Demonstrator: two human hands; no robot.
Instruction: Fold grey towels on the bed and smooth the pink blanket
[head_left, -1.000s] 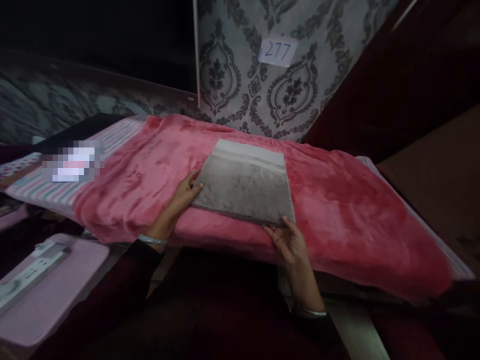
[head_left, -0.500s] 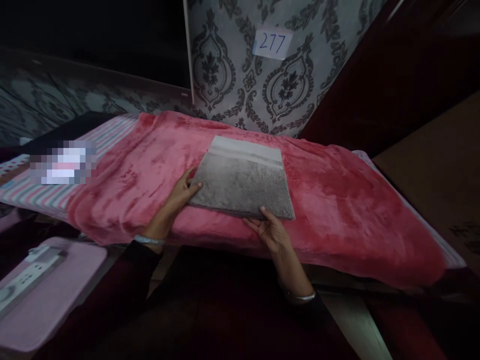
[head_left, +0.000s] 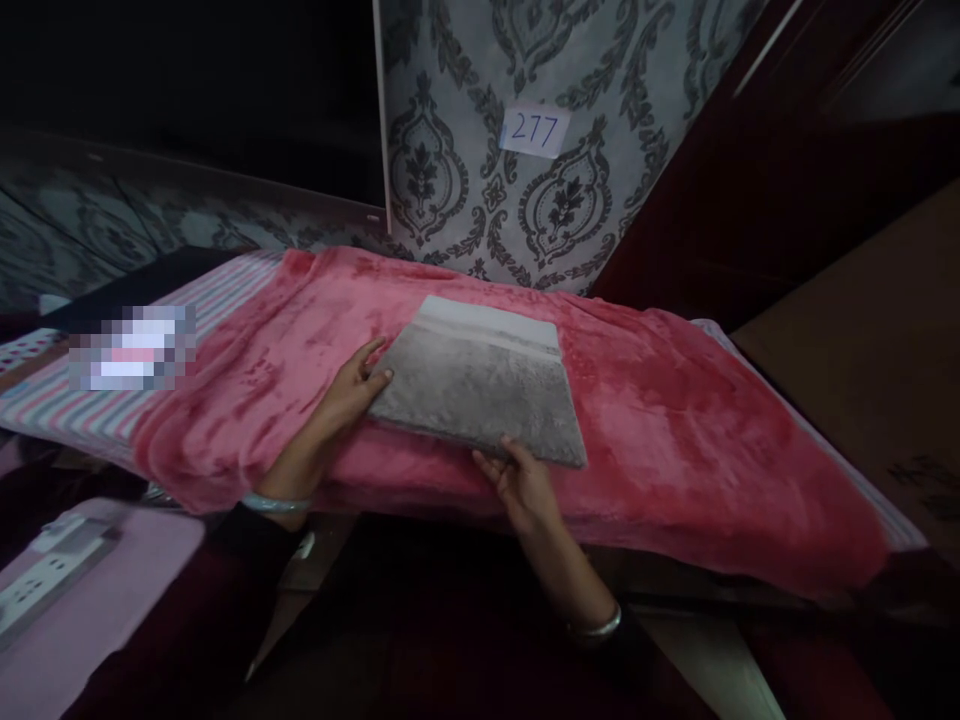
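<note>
A folded grey towel (head_left: 480, 390) with a pale band along its far side lies flat on a plush pink-red blanket (head_left: 660, 430). My left hand (head_left: 352, 385) is at the towel's left edge, thumb on top near the front corner and fingers along the side. At the front edge, right of the middle, my right hand (head_left: 521, 485) pinches the towel, its thumb above and its fingers partly hidden below. A bangle circles each wrist.
Striped cloth (head_left: 97, 410) shows beyond the blanket's left end, with a blurred-out object (head_left: 135, 347) on it. A dark screen (head_left: 187, 90) hangs behind. A power strip (head_left: 52, 575) lies on a pink surface (head_left: 142, 560) at lower left. Cardboard (head_left: 862, 330) stands at right.
The view has tilted up, so the scene sits slightly lower. Both hands remain at the towel's edges, slightly farther left in the picture. The towel keeps its folded shape.
</note>
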